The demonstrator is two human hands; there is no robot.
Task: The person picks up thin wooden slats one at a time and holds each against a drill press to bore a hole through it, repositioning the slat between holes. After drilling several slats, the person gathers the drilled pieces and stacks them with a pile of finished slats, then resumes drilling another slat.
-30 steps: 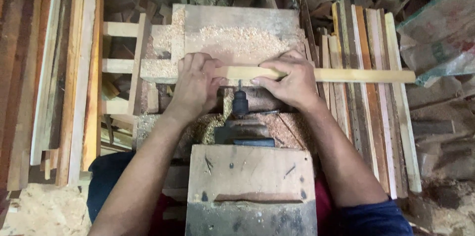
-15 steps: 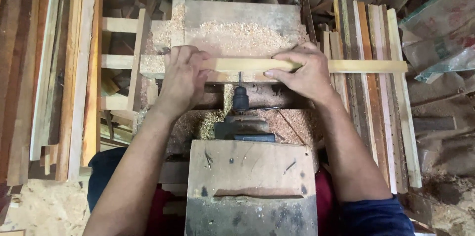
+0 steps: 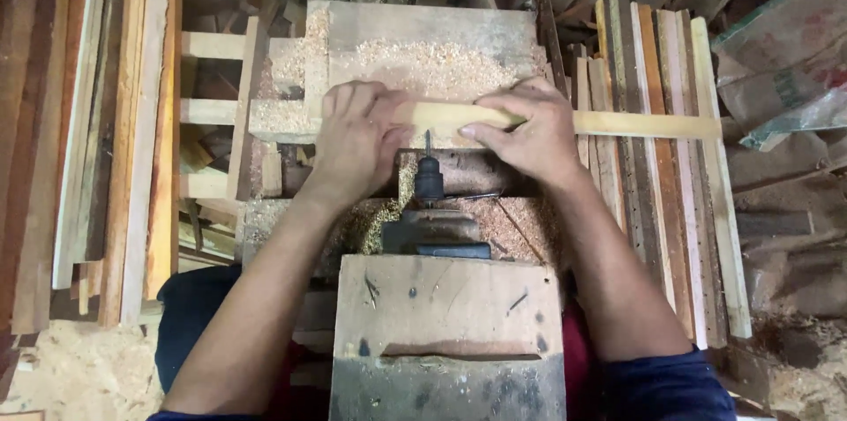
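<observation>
Left hand: my left hand [image 3: 357,140] lies palm down on the wooden strip [image 3: 618,124], fingers together and curled over its left part, pressing it flat.
Right hand: my right hand [image 3: 525,134] grips the same strip just to the right, fingers wrapped over the top, thumb along the near edge.
Strip: pale, lying crosswise on the sawdust-covered board [image 3: 423,41], its right end reaching out over the stacked slats [image 3: 657,165].
Drill bit: the drill bit [image 3: 429,146] points at the strip's near edge, between my hands.
Box: a wooden box [image 3: 448,306] sits in front of me.
</observation>
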